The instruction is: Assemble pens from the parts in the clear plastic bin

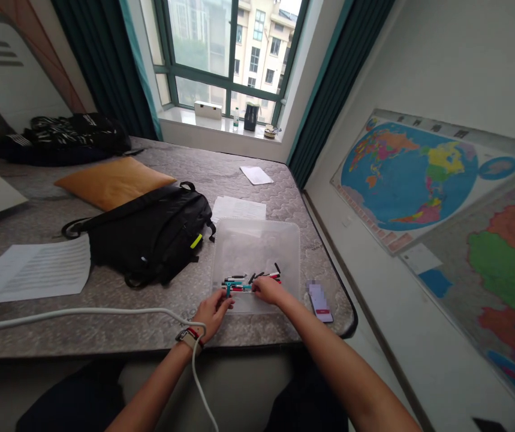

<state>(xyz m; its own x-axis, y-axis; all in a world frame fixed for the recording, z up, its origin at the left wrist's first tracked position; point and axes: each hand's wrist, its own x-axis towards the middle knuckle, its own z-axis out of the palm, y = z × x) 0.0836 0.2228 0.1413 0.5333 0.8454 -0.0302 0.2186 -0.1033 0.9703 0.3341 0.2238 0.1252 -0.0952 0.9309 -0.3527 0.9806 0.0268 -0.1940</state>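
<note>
A clear plastic bin [257, 246] sits in front of me, with several pens [239, 278] in black, red, white and teal lying in it. My left hand [213, 313] is at the bin's near left corner, its thumb and fingers closed on a short teal pen piece [229, 290] that stands upright. Inside the bin, my right hand [268, 290] is pinched at the end of a pen [247, 288] with teal on it. Its fingertips are partly hidden, and other pens lie just behind them.
A phone [319, 302] lies right of the bin on the mattress [140, 333]. To the left are a black backpack [149, 234], an orange cushion-like envelope [116, 181] and printed sheets [32, 271]. A white cable [104, 311] crosses my left wrist. More papers [239, 207] lie behind the bin.
</note>
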